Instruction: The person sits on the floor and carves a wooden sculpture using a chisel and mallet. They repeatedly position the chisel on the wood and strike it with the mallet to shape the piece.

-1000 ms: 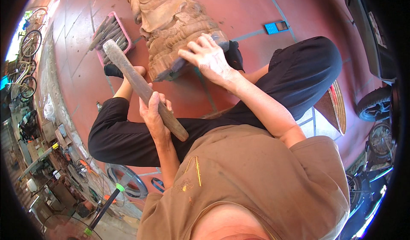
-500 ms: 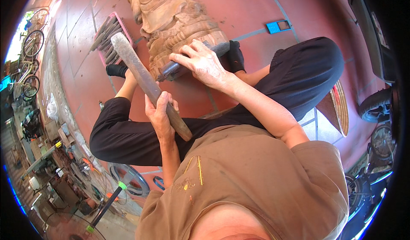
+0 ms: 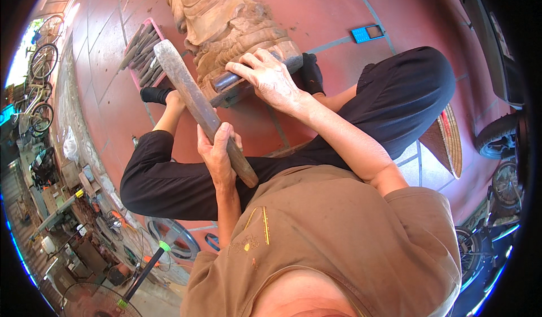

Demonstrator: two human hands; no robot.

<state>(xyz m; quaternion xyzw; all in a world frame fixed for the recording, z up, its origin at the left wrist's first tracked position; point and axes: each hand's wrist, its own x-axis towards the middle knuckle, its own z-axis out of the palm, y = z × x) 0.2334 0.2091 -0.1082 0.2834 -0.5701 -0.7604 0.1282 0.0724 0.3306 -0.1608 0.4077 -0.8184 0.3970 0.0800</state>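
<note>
Nearest is the person's brown shirt (image 3: 344, 221), and past it the black trousers (image 3: 395, 102), the legs folded outward on the red tiled floor (image 3: 322, 20). The left hand (image 3: 219, 147) is closed around the lower half of a wooden stick (image 3: 189, 82), thumb lying along the top; the stick slants from the lap up and to the left, its thick end lifted. Farther out, the right hand (image 3: 274, 82) has its fingers bent and slightly spread over a dark rounded bar (image 3: 227, 81), one end of which pokes out to the left; the thumb is hidden, so I cannot tell how firmly the hand grips it. The bar is at the near end of a brown wood carving (image 3: 223, 26), which lies with that end between the feet and runs away past the top edge. A cone-shaped straw hat (image 3: 446, 142) is beside the right knee. Left of the carving, a pink tray (image 3: 135, 79) holds a pile of thin dark tools (image 3: 144, 54). A blue phone (image 3: 367, 33) lies on the floor to the right, and bicycles (image 3: 42, 63) stand far off at the left
</note>
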